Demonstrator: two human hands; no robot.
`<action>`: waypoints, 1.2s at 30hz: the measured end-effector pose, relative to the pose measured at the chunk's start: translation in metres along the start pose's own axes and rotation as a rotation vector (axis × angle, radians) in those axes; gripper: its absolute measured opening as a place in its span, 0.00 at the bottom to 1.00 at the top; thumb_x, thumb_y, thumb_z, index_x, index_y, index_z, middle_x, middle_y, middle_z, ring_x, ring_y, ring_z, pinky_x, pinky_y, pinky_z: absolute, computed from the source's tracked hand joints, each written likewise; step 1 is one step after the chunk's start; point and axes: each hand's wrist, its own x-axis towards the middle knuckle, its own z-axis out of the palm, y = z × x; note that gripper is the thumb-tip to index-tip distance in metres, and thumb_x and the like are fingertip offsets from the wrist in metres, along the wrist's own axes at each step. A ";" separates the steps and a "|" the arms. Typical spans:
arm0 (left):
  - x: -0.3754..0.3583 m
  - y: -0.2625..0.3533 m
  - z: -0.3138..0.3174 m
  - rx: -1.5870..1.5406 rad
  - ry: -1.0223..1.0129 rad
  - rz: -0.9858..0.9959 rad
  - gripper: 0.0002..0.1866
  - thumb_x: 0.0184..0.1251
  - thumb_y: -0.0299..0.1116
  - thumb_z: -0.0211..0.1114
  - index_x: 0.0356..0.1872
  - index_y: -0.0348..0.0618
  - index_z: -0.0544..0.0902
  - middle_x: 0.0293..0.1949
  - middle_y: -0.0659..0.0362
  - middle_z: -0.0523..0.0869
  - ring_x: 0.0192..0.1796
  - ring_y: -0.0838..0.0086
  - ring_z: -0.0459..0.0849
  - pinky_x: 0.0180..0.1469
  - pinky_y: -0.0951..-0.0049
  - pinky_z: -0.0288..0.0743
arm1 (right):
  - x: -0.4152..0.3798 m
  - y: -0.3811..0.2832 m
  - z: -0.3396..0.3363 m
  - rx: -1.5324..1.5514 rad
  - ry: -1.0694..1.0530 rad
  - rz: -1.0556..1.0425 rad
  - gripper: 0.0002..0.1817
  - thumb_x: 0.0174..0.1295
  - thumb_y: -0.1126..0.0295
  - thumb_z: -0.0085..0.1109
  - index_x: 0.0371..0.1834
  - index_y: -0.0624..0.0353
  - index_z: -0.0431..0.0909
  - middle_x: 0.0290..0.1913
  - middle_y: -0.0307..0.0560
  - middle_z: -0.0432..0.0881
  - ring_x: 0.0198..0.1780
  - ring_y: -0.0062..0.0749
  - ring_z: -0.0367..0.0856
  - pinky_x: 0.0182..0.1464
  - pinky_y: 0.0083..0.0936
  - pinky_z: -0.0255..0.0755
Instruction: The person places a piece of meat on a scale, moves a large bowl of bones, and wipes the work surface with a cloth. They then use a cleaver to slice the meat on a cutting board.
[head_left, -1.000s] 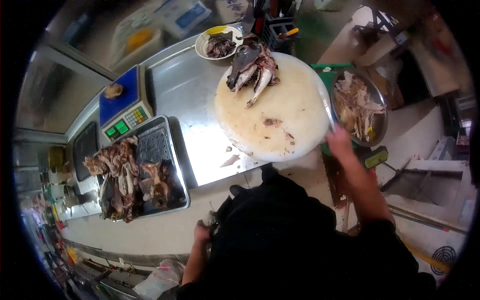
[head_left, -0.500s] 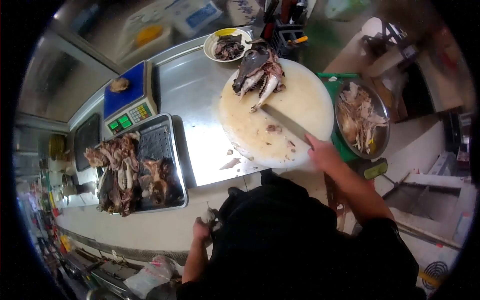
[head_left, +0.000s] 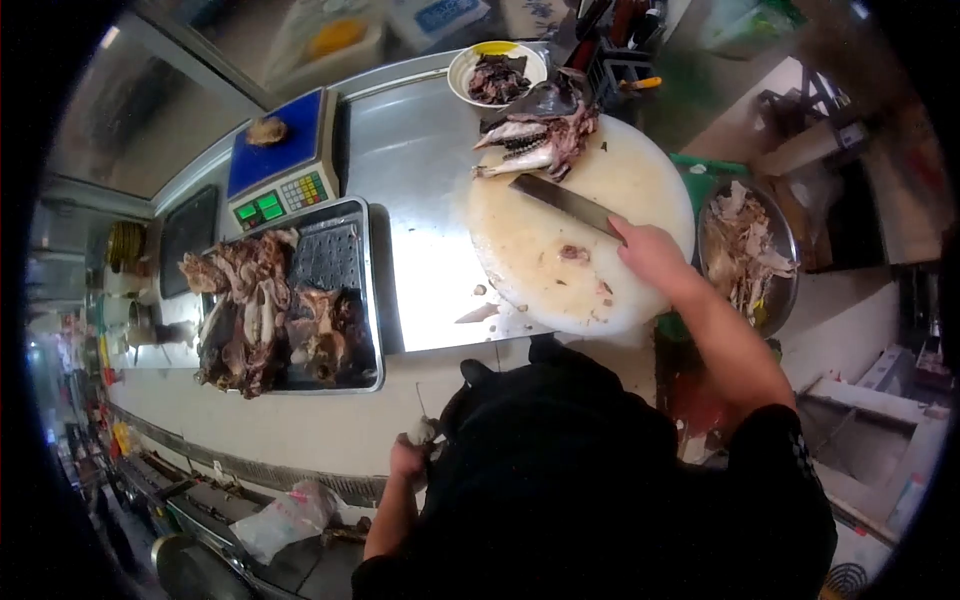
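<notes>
My right hand (head_left: 652, 258) is closed round the handle of a broad-bladed knife (head_left: 568, 206), which lies low over a round white chopping board (head_left: 630, 170). The blade's tip is close to a skinned-looking animal head (head_left: 560, 125) with dark hide and bared, toothed jaws pointing left. That head rests at the board's far left edge. Down beside my dark clothing, my left hand (head_left: 406, 458) is closed on a small greyish thing (head_left: 428, 432) that I cannot make out. Small scraps of meat (head_left: 573, 254) lie on the board.
Left on the steel table (head_left: 420, 200) are a tray (head_left: 378, 330) of more heads and meat pieces and a blue-topped scale (head_left: 285, 150). A bowl (head_left: 497, 75) of dark meat stands behind the board. Right of it sits a metal basin (head_left: 790, 290) of pale shreds.
The head has turned on the board, its jaws now pointing left instead of downward. The knife has moved up and left toward it. The whole view has shifted slightly.
</notes>
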 end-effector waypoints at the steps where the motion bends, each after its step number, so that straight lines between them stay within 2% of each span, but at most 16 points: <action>1: -0.005 0.004 -0.003 -0.002 -0.003 -0.005 0.28 0.51 0.47 0.73 0.47 0.36 0.80 0.43 0.44 0.87 0.49 0.49 0.85 0.50 0.59 0.79 | 0.005 0.002 0.004 -0.016 0.011 -0.045 0.25 0.61 0.68 0.54 0.65 0.50 0.72 0.40 0.59 0.85 0.42 0.57 0.83 0.48 0.49 0.76; 4: -0.013 0.018 -0.013 0.230 -0.031 0.119 0.29 0.54 0.49 0.72 0.48 0.34 0.80 0.46 0.42 0.86 0.52 0.48 0.84 0.53 0.58 0.78 | 0.007 0.002 0.008 -0.083 -0.059 -0.152 0.27 0.61 0.68 0.54 0.67 0.45 0.71 0.39 0.57 0.85 0.41 0.55 0.83 0.47 0.48 0.76; 6: -0.015 0.027 -0.018 0.097 -0.002 -0.087 0.31 0.55 0.50 0.72 0.51 0.34 0.79 0.49 0.42 0.86 0.54 0.49 0.83 0.55 0.59 0.77 | 0.002 -0.002 0.003 -0.133 -0.138 -0.214 0.28 0.61 0.68 0.54 0.69 0.43 0.70 0.39 0.56 0.85 0.41 0.54 0.83 0.46 0.47 0.76; 11: -0.020 0.057 -0.028 -0.050 0.002 -0.036 0.33 0.53 0.50 0.74 0.53 0.35 0.78 0.49 0.43 0.86 0.53 0.50 0.84 0.54 0.60 0.77 | -0.007 0.025 -0.022 -0.200 -0.251 -0.359 0.27 0.61 0.67 0.56 0.67 0.43 0.72 0.40 0.56 0.85 0.41 0.53 0.83 0.47 0.46 0.76; 12: -0.025 0.066 -0.031 -0.045 0.038 -0.026 0.33 0.53 0.50 0.75 0.53 0.35 0.78 0.48 0.43 0.86 0.53 0.51 0.84 0.53 0.60 0.77 | -0.002 0.022 -0.024 -0.200 -0.251 -0.360 0.27 0.61 0.67 0.56 0.67 0.43 0.72 0.40 0.56 0.85 0.41 0.53 0.83 0.47 0.46 0.76; 14: -0.020 0.067 -0.028 -0.048 0.028 -0.042 0.33 0.52 0.49 0.75 0.53 0.35 0.78 0.47 0.43 0.87 0.52 0.52 0.85 0.53 0.60 0.77 | 0.012 0.004 -0.029 -0.014 -0.136 -0.111 0.27 0.60 0.67 0.58 0.65 0.44 0.74 0.41 0.57 0.85 0.42 0.52 0.83 0.48 0.46 0.76; 15: -0.019 0.067 -0.028 -0.050 0.021 -0.058 0.33 0.51 0.48 0.76 0.52 0.35 0.79 0.47 0.43 0.87 0.52 0.53 0.85 0.53 0.61 0.77 | 0.030 0.007 -0.018 0.035 -0.074 -0.102 0.27 0.60 0.67 0.59 0.66 0.43 0.73 0.41 0.57 0.85 0.42 0.53 0.83 0.48 0.46 0.76; 16: -0.019 0.068 -0.028 -0.047 0.021 -0.061 0.33 0.51 0.48 0.76 0.52 0.35 0.79 0.47 0.43 0.87 0.52 0.53 0.85 0.53 0.61 0.77 | 0.045 0.009 -0.010 0.039 -0.077 -0.102 0.27 0.60 0.67 0.59 0.66 0.43 0.73 0.41 0.57 0.85 0.42 0.53 0.83 0.48 0.46 0.76; 18: -0.020 0.070 -0.033 -0.024 -0.023 -0.036 0.32 0.50 0.47 0.77 0.52 0.35 0.79 0.46 0.44 0.87 0.51 0.55 0.86 0.53 0.61 0.77 | 0.066 0.005 0.003 -0.175 -0.038 -0.331 0.28 0.61 0.66 0.58 0.68 0.43 0.71 0.41 0.57 0.85 0.41 0.54 0.83 0.48 0.46 0.76; 22: -0.025 0.077 -0.038 -0.039 0.067 -0.040 0.33 0.48 0.47 0.78 0.52 0.36 0.79 0.46 0.44 0.87 0.51 0.55 0.86 0.53 0.62 0.77 | 0.034 0.006 0.003 -0.218 -0.186 -0.373 0.30 0.61 0.66 0.58 0.69 0.34 0.69 0.40 0.54 0.85 0.39 0.54 0.83 0.45 0.45 0.76; 24: -0.030 0.088 -0.047 -0.076 0.022 -0.177 0.34 0.47 0.48 0.78 0.52 0.36 0.80 0.47 0.44 0.87 0.52 0.54 0.86 0.53 0.61 0.78 | 0.013 0.009 -0.003 -0.273 -0.232 -0.384 0.30 0.62 0.66 0.58 0.69 0.30 0.69 0.40 0.52 0.85 0.38 0.53 0.83 0.44 0.44 0.76; 27: -0.008 0.041 -0.031 0.021 -0.043 -0.117 0.34 0.46 0.49 0.79 0.52 0.36 0.80 0.47 0.44 0.87 0.53 0.53 0.85 0.54 0.60 0.78 | -0.006 0.032 -0.002 -0.213 -0.291 -0.425 0.30 0.62 0.65 0.59 0.69 0.30 0.70 0.39 0.51 0.85 0.38 0.53 0.83 0.44 0.44 0.76; 30: -0.017 0.047 -0.034 0.013 -0.003 -0.117 0.34 0.46 0.49 0.78 0.51 0.37 0.80 0.47 0.44 0.87 0.53 0.52 0.85 0.54 0.60 0.77 | -0.020 0.053 -0.003 0.005 -0.050 -0.174 0.31 0.60 0.67 0.59 0.69 0.32 0.71 0.48 0.53 0.86 0.46 0.52 0.85 0.51 0.41 0.78; 31: -0.018 0.048 -0.033 0.011 0.001 -0.115 0.34 0.46 0.49 0.78 0.51 0.37 0.80 0.47 0.44 0.87 0.53 0.52 0.85 0.54 0.60 0.77 | -0.025 0.056 -0.012 0.004 -0.046 -0.177 0.31 0.60 0.67 0.59 0.69 0.32 0.71 0.48 0.53 0.86 0.46 0.52 0.85 0.51 0.41 0.78; 33: -0.018 0.049 -0.032 0.063 0.022 -0.122 0.33 0.47 0.49 0.78 0.51 0.38 0.80 0.47 0.44 0.87 0.53 0.51 0.85 0.54 0.60 0.77 | -0.038 0.060 -0.038 0.129 -0.017 0.164 0.29 0.60 0.68 0.57 0.68 0.39 0.73 0.51 0.57 0.85 0.49 0.53 0.84 0.55 0.41 0.77; 36: -0.016 0.043 -0.030 0.031 0.007 -0.116 0.32 0.48 0.49 0.77 0.51 0.38 0.80 0.47 0.44 0.87 0.52 0.50 0.84 0.54 0.60 0.77 | -0.042 0.109 -0.015 0.149 0.169 0.168 0.27 0.61 0.67 0.55 0.66 0.46 0.75 0.50 0.60 0.84 0.49 0.56 0.84 0.56 0.44 0.76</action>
